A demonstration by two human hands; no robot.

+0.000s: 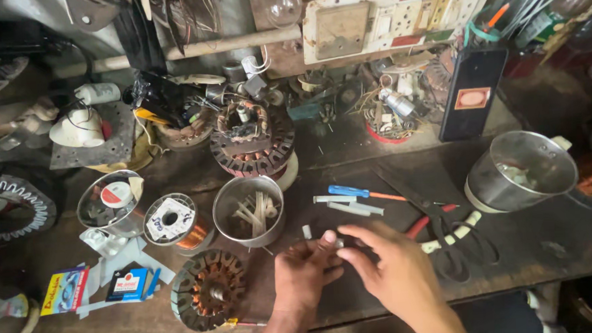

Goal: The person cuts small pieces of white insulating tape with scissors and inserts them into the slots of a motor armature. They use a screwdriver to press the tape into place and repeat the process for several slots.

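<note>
Open bench surface (pixel 349 161) lies centre frame, between the stacked motor stator (pixel 252 143) and the black-handled scissors (pixel 438 217), broken only by a blue-handled screwdriver (pixel 360 192) and white sleeve strips (pixel 354 207). Left of centre, passage is blocked by the steel tin of strips (pixel 248 210), copper wire spool (pixel 174 222) and lower stator (pixel 208 289), standing close together. At right, the tilted steel pot (pixel 522 170) obstructs, with bare bench (pixel 552 242) below it.

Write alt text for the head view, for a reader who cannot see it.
A person's left hand and right hand meet over a cluttered dark workbench, pinching a small white piece between the fingertips. Nearby lie a wound motor stator, a metal cup of white strips, a copper wire spool, a blue-handled screwdriver and black scissors.
</note>
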